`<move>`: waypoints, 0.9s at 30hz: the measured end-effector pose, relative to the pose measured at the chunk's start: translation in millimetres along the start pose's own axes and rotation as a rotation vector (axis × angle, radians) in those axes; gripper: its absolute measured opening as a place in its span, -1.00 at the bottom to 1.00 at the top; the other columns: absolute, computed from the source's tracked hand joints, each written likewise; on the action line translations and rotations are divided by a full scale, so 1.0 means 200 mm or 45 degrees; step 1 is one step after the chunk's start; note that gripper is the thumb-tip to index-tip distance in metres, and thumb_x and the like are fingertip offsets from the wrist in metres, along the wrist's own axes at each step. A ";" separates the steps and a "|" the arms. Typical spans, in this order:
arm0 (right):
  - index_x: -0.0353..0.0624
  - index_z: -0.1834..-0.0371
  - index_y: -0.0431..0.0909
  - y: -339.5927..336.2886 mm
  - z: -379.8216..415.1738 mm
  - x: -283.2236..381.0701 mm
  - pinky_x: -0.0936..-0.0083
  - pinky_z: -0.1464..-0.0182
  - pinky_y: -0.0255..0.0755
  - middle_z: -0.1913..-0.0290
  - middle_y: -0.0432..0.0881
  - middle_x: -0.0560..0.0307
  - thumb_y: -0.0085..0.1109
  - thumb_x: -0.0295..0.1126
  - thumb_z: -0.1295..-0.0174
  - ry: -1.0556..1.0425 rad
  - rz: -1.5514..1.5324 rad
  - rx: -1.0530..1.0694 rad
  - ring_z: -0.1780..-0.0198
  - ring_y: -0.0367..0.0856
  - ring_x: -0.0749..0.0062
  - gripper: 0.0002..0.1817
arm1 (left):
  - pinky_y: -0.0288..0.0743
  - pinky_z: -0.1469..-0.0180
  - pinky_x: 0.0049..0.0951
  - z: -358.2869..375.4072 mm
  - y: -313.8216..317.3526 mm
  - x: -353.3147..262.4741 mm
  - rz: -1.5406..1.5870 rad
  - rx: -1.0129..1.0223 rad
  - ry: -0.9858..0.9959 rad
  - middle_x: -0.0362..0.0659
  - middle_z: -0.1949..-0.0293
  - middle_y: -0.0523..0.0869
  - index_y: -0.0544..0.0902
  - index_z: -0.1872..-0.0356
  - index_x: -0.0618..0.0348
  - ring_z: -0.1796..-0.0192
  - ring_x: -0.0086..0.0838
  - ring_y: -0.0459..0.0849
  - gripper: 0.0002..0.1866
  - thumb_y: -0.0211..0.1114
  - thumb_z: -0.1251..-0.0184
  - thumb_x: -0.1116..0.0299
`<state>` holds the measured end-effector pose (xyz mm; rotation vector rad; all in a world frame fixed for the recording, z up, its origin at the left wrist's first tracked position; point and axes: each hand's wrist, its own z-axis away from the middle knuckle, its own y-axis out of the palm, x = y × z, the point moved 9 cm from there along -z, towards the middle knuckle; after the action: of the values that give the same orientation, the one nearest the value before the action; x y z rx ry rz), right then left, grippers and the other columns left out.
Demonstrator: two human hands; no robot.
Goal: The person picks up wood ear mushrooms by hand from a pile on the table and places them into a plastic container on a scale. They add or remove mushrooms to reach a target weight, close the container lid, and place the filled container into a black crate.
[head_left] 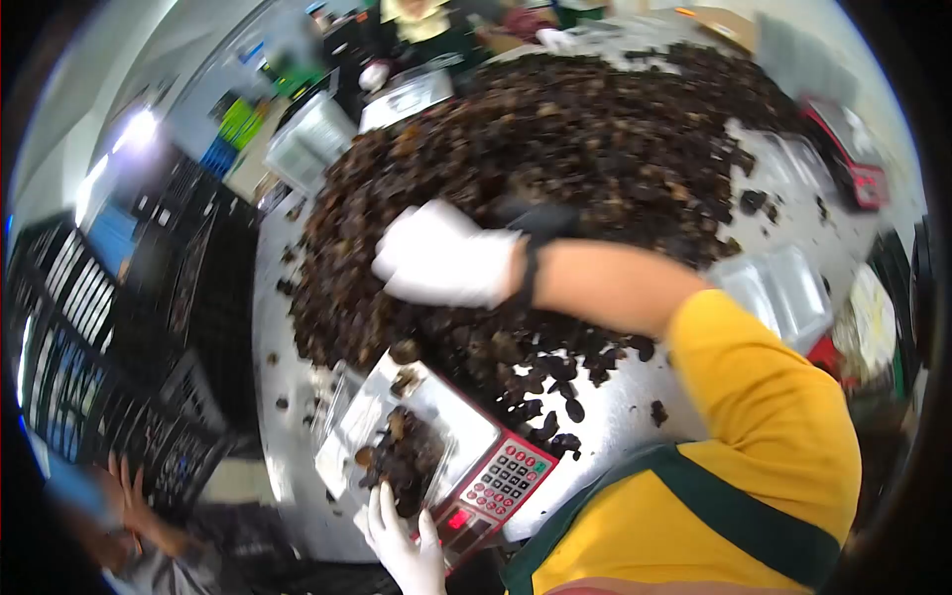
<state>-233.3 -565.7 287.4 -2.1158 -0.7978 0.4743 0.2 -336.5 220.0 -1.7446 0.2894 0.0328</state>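
- Nearest, the left hand (407, 545), gloved in white, rests with fingers spread against the near edge of a clear tray (397, 451) part-filled with dark dried pieces.
- That tray sits on a scale (486, 476) with a red keypad, at the near edge of the counter (625, 407).
- Further in, the right hand (446, 256), also gloved, is curled shut over the big heap of dried pieces (555, 169); whether it grips any I cannot tell.
- Those pieces look light, brittle and loose, best scooped by the handful rather than pinched.
- Stray bits litter the counter around the scale.
- Empty clear trays (783, 288) lie right; black crates (149, 327) stand left.
- Far across, another person's gloved hand (375, 75) works at a second scale (407, 96).
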 end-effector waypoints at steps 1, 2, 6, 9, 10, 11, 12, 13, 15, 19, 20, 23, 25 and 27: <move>-0.09 0.59 0.57 0.10 -0.07 0.17 0.13 0.37 0.50 0.49 0.60 0.02 0.20 -0.18 -0.03 -0.094 -0.160 -0.131 0.37 0.65 0.04 -0.77 | 0.33 -0.30 0.04 -0.02 -0.01 0.00 0.044 -0.076 0.097 0.18 -0.30 0.52 0.42 -0.44 0.13 -0.25 0.11 0.49 -0.28 0.40 -0.19 0.36; -0.07 0.54 0.62 0.22 -0.13 0.34 0.19 0.32 0.50 0.43 0.64 0.05 0.19 -0.20 -0.04 -0.210 -0.114 -0.168 0.30 0.66 0.09 -0.81 | 0.30 -0.34 0.08 -0.01 0.01 0.02 0.121 -0.073 0.076 0.20 -0.31 0.50 0.41 -0.45 0.12 -0.28 0.13 0.46 -0.29 0.39 -0.23 0.36; 0.02 0.24 0.80 1.07 -0.37 0.48 0.17 -0.09 0.40 0.12 0.77 0.12 0.22 -0.16 -0.12 0.056 -0.036 0.439 -0.03 0.65 0.18 -0.74 | 0.28 -0.36 0.09 -0.01 -0.02 -0.03 0.040 -0.026 0.079 0.22 -0.31 0.50 0.41 -0.42 0.22 -0.32 0.17 0.41 -0.38 0.34 -0.38 0.27; 0.05 0.12 0.81 1.23 -0.31 0.32 0.13 -0.13 0.38 0.03 0.78 0.13 0.20 -0.16 -0.18 0.249 -0.015 0.770 -0.11 0.64 0.18 -0.70 | 0.27 -0.38 0.10 -0.02 -0.02 0.01 0.051 -0.013 0.053 0.22 -0.33 0.49 0.41 -0.42 0.22 -0.34 0.18 0.39 -0.37 0.35 -0.38 0.26; 0.05 0.10 0.81 1.26 -0.31 0.27 0.16 -0.10 0.39 0.04 0.79 0.14 0.21 -0.15 -0.16 0.219 0.042 0.832 -0.10 0.64 0.19 -0.68 | 0.25 -0.40 0.10 -0.01 -0.01 0.01 0.063 0.001 0.042 0.21 -0.35 0.48 0.41 -0.42 0.21 -0.37 0.18 0.38 -0.37 0.35 -0.38 0.25; 0.04 0.19 0.82 1.31 -0.31 0.19 0.16 -0.09 0.41 0.08 0.79 0.12 0.21 -0.15 -0.15 0.297 0.090 0.640 -0.05 0.67 0.20 -0.71 | 0.25 -0.40 0.10 0.00 0.01 0.02 0.059 0.013 0.016 0.21 -0.35 0.48 0.41 -0.42 0.21 -0.37 0.18 0.38 -0.37 0.35 -0.38 0.25; 0.01 0.31 0.82 1.23 -0.26 0.16 0.13 -0.07 0.43 0.14 0.80 0.13 0.22 -0.18 -0.11 0.288 -0.032 0.624 0.04 0.71 0.19 -0.76 | 0.27 -0.39 0.09 0.00 0.02 0.02 0.070 -0.006 0.046 0.22 -0.33 0.48 0.41 -0.43 0.21 -0.35 0.17 0.40 -0.36 0.35 -0.35 0.28; 0.01 0.41 0.81 1.22 -0.20 0.12 0.09 -0.09 0.45 0.22 0.80 0.14 0.22 -0.22 -0.07 0.239 0.055 0.660 0.11 0.74 0.18 -0.80 | 0.28 -0.38 0.07 -0.01 0.02 0.02 0.082 -0.032 0.063 0.22 -0.32 0.48 0.41 -0.43 0.20 -0.33 0.16 0.42 -0.35 0.35 -0.33 0.31; -0.14 0.37 0.79 1.12 -0.11 0.04 0.08 -0.05 0.57 0.33 0.75 0.00 0.22 -0.31 -0.05 0.194 -0.003 0.523 0.14 0.74 -0.02 -0.79 | 0.31 -0.36 0.04 0.00 0.00 0.01 0.107 -0.106 0.068 0.24 -0.29 0.49 0.42 -0.44 0.18 -0.30 0.14 0.45 -0.33 0.35 -0.28 0.36; -0.22 0.25 0.79 0.98 0.04 -0.18 0.16 0.06 0.65 0.13 0.71 -0.19 0.21 -0.37 -0.07 0.374 0.108 0.562 0.04 0.71 -0.04 -0.75 | 0.13 -0.51 0.01 0.02 0.03 0.03 0.122 0.041 -0.143 0.11 -0.40 0.41 0.36 -0.44 0.25 -0.44 0.07 0.33 -0.29 0.34 -0.22 0.51; -0.24 0.18 0.77 0.90 0.08 -0.21 0.14 0.01 0.64 0.03 0.66 -0.21 0.18 -0.37 -0.15 0.359 0.057 0.478 -0.03 0.68 -0.07 -0.73 | 0.12 -0.51 0.00 0.02 0.03 0.02 0.105 0.033 -0.139 0.11 -0.40 0.41 0.36 -0.44 0.25 -0.44 0.06 0.33 -0.29 0.34 -0.22 0.50; -0.28 0.06 0.72 0.82 0.19 -0.41 0.14 -0.05 0.63 -0.20 0.57 -0.23 0.13 -0.38 -0.23 0.509 0.083 0.562 -0.13 0.65 -0.05 -0.70 | 0.10 -0.51 0.01 0.05 0.04 0.04 0.099 -0.015 -0.111 0.10 -0.39 0.42 0.36 -0.44 0.24 -0.44 0.05 0.33 -0.30 0.34 -0.24 0.49; -0.34 -0.22 0.51 0.68 0.41 -0.65 0.13 -0.15 0.57 -0.18 0.60 -0.28 0.08 -0.25 -0.33 1.418 -0.642 0.195 -0.13 0.65 -0.14 -0.53 | 0.12 -0.50 0.00 0.04 0.04 0.03 0.086 -0.020 -0.082 0.10 -0.38 0.43 0.36 -0.44 0.24 -0.42 0.05 0.35 -0.31 0.34 -0.24 0.49; -0.31 -0.23 0.47 0.71 0.42 -0.78 0.11 -0.17 0.56 -0.14 0.62 -0.30 0.09 -0.22 -0.34 1.079 -0.278 0.341 -0.14 0.66 -0.14 -0.52 | 0.17 -0.47 -0.04 0.04 0.02 0.02 0.095 -0.031 -0.085 0.11 -0.36 0.46 0.37 -0.44 0.25 -0.41 0.05 0.38 -0.31 0.32 -0.24 0.55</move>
<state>-341.5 -691.8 132.9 -1.7085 -0.4194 -0.4044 4.4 -330.6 214.7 -1.7529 0.3060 0.1495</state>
